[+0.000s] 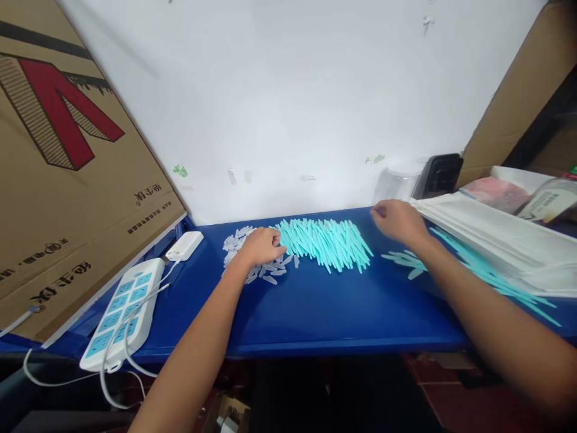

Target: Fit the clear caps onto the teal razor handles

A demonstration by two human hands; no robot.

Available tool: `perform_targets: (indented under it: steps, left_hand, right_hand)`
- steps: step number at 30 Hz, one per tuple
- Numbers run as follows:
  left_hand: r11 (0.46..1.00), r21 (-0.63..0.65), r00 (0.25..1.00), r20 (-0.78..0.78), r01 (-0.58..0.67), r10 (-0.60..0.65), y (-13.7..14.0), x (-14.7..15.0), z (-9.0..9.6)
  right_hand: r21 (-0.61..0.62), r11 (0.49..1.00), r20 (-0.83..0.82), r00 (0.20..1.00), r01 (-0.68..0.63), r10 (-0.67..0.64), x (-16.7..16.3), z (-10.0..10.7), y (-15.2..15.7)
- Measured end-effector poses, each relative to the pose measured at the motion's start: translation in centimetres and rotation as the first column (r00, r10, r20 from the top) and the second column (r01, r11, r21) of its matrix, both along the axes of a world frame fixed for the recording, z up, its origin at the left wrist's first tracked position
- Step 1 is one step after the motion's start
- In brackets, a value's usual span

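Observation:
My left hand [262, 246] is closed, its fingertips curled together at the seam between two piles. Beneath and around it lies a heap of small translucent caps [265, 273]. Right beside it spreads a pile of slim turquoise sticks [327, 243], lying mostly side by side. My right hand [399, 221] is curled closed above the table, to the right of that pile. Whatever either hand may hold is hidden by the fingers. Near my right forearm lie several turquoise sticks with pale translucent ends [406, 260], and more long turquoise sticks [500, 276] lie beyond the arm.
The blue table [315, 319] meets a white wall. A white power strip [124, 313] with cables and a white adapter [184, 245] stand left, by a large cardboard box [90, 180]. At right are white trays [496, 240], a clear container [401, 180] and a bottle [550, 198].

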State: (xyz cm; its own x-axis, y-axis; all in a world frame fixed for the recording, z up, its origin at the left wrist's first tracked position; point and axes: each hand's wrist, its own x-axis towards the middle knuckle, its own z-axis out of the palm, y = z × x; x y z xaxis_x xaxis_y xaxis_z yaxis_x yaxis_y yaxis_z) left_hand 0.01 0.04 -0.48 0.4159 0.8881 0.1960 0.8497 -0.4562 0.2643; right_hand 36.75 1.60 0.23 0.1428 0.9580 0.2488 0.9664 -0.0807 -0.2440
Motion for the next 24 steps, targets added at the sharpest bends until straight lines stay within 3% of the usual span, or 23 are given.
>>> perform_targets:
  steps: [8,18,21,24]
  left_hand:
    - [0.994,-0.075,0.995,-0.041,0.084,-0.088,-0.9,1.2,-0.1]
    - [0.964,-0.246,0.995,0.025,0.101,-0.098,-0.5,-0.4,1.0]
    - [0.978,-0.198,0.998,-0.013,0.065,-0.069,-0.9,-0.1,1.1]
    - [0.999,-0.001,0.994,-0.101,-0.049,0.048,-1.7,1.3,0.8]
  right_hand:
    - [-0.058,0.973,0.012,0.975,0.223,-0.223,6.2,0.7,0.5]
    - [-0.119,0.966,0.018,0.974,0.227,-0.227,6.9,0.2,0.8]
    - [-0.120,0.966,0.012,0.973,0.231,-0.231,6.7,0.3,0.7]
    - [-0.114,0.962,0.001,0.969,0.247,-0.249,6.4,0.4,0.6]
